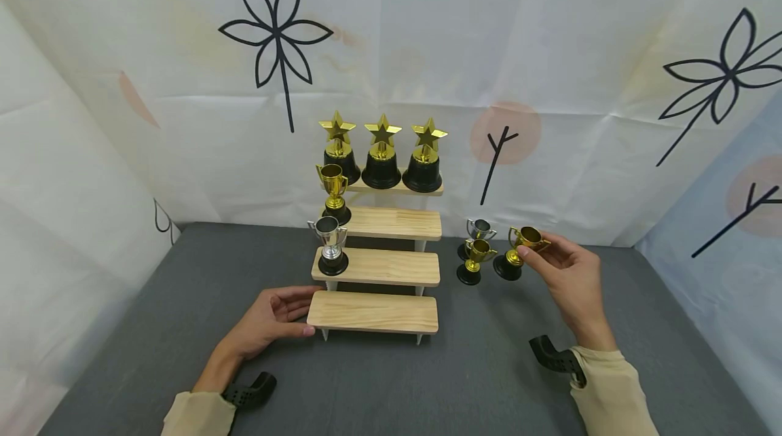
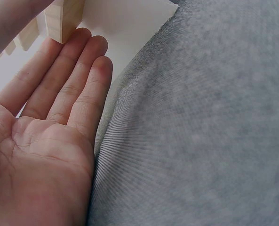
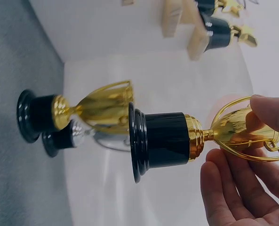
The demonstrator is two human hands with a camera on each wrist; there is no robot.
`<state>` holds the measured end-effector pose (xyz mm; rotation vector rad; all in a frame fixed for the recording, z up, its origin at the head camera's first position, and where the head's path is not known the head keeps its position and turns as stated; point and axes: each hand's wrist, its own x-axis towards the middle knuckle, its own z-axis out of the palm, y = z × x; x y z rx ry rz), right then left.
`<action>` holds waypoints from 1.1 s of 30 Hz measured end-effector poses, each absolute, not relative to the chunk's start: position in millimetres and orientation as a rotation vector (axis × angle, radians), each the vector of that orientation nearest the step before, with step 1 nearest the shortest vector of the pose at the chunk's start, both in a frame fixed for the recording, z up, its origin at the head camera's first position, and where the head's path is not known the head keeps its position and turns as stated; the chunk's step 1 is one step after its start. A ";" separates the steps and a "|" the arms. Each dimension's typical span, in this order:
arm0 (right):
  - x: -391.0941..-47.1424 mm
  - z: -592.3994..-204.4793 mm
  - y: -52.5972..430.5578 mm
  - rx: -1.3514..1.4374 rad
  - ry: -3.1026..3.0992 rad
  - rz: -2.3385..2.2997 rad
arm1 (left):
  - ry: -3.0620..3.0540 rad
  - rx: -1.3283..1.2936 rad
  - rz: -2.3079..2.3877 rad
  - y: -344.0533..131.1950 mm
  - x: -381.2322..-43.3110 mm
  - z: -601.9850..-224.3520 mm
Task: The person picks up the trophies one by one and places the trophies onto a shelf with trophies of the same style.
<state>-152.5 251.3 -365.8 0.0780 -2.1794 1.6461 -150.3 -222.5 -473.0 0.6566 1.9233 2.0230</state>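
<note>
My right hand (image 1: 568, 276) pinches a small gold trophy cup (image 1: 513, 257) by its bowl, between thumb and fingers. In the right wrist view this trophy cup (image 3: 167, 139) hangs off the table, black base clear of it. Just left of it stand another gold trophy cup (image 1: 477, 259) and, behind, a silver trophy cup (image 1: 480, 227), partly hidden. My left hand (image 1: 275, 320) is at the left end of the lowest step of a wooden tiered stand (image 1: 373, 312). Its fingers lie nearly straight in the left wrist view, fingertips by the wooden board (image 2: 64, 21).
On the top step are three gold star trophies (image 1: 381, 151). A gold trophy cup (image 1: 334, 188) stands at the left of the step below, and a silver trophy cup (image 1: 331, 246) one step lower. Behind the grey table (image 1: 476, 382) hangs a white patterned cloth (image 1: 397, 28).
</note>
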 end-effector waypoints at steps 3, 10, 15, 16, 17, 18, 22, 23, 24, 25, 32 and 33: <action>-149.0 -360.6 247.9 0.112 -2.167 1.660 | 1.927 0.652 2.019 -222.4 -150.6 -472.9; -140.8 -350.1 238.1 0.179 -2.163 1.687 | 1.928 0.635 2.023 -223.4 -151.1 -473.6; -135.8 -345.5 231.6 0.211 -2.172 1.716 | 1.927 0.647 2.027 -223.7 -151.1 -474.5; -134.9 -344.9 230.4 0.220 -2.175 1.715 | 1.927 0.647 2.026 -223.8 -151.3 -474.9; -134.0 -344.4 229.3 0.230 -2.176 1.718 | 1.928 0.645 2.026 -223.7 -151.3 -475.0; -133.1 -343.8 228.1 0.241 -2.170 1.732 | 1.929 0.640 2.024 -223.6 -151.1 -474.7; -130.0 -341.9 223.1 0.299 -2.147 1.773 | 1.935 0.626 2.015 -223.7 -151.7 -474.4; -129.4 -341.5 221.7 0.314 -2.145 1.781 | 1.937 0.631 2.013 -223.6 -151.7 -474.3; -128.6 -341.1 220.1 0.325 -2.146 1.784 | 1.937 0.635 2.013 -223.5 -151.7 -474.2; -128.0 -340.9 218.6 0.335 -2.150 1.777 | 1.935 0.637 2.013 -223.5 -151.7 -474.3; -123.0 -338.9 207.7 0.355 -2.231 1.683 | 1.932 0.599 2.008 -224.2 -150.5 -471.3; -122.2 -338.6 206.3 0.357 -2.244 1.663 | 1.934 0.595 2.008 -224.2 -150.4 -471.1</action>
